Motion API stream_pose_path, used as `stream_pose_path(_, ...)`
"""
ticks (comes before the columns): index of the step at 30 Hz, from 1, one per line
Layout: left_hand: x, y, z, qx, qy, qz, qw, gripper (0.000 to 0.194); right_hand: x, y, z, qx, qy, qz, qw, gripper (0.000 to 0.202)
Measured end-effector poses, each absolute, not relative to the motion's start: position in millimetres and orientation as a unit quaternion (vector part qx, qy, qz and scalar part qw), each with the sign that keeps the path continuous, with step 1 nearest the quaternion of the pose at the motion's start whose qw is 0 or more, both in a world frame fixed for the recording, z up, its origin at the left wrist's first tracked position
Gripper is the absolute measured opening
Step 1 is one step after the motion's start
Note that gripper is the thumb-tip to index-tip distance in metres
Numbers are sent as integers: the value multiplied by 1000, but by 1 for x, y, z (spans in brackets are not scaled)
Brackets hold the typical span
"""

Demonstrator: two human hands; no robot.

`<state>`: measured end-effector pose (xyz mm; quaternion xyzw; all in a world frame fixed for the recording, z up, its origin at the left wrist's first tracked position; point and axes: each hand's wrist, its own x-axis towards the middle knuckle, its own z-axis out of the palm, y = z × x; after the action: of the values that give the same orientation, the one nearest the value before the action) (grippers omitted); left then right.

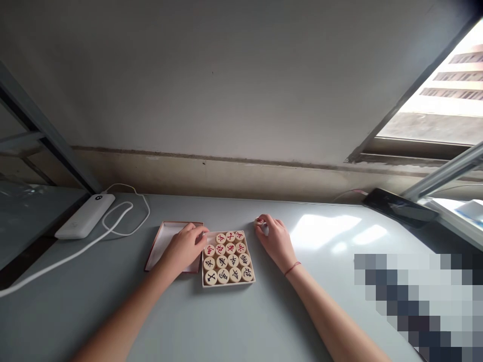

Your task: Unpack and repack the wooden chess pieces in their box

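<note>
A square box (229,285) on the grey table holds rows of round pieces with red and black characters; its top left corner has a gap. My left hand (187,245) is over the box lid (163,236), its fingertips closed at the box's upper left corner; what they hold, if anything, is too small to make out. To the right of the box, my right hand (274,237) has its thumb and fingers closed on a round piece with a red character (258,221), at the table's surface.
A white power bank (86,216) with a white cable (112,229) lies at the left. Toward the back right is a black phone (398,206) beside a metal frame post (445,173). A wall (226,181) rises behind the table.
</note>
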<state>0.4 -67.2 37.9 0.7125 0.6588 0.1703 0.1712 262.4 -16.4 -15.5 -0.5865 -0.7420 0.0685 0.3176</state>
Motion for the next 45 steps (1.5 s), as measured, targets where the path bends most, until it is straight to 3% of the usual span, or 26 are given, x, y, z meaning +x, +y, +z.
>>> stream_pose_path(18, 8, -49, 38, 720, 653, 160, 173, 21, 256, 24, -25, -578, -711, 113, 385, 16)
stream_pose_path(26, 18, -50, 43, 746, 647, 158, 5, 28, 255, 28, -26, -584, -710, 106, 378, 18)
stream_pose_path(31, 39, -57, 54, 744, 660, 102, 5, 39, 248, 7, -17, -559, -699, 37, 445, 21)
stream_pose_path(33, 45, -60, 56, 745, 661, 85, 16, 40, 240, -6, -11, -551, -706, 80, 438, 23)
stream_pose_path(36, 50, -64, 53, 745, 659, 99, 26, 37, 227, -22, -5, -547, -723, 173, 385, 24)
stream_pose_path(40, 50, -68, 44, 736, 663, 134, 31, 32, 222, -26, -2, -547, -723, 208, 368, 23)
stream_pose_path(45, 48, -69, 43, 732, 646, 213, 44, 18, 224, -28, 5, -476, -759, 125, 425, 13)
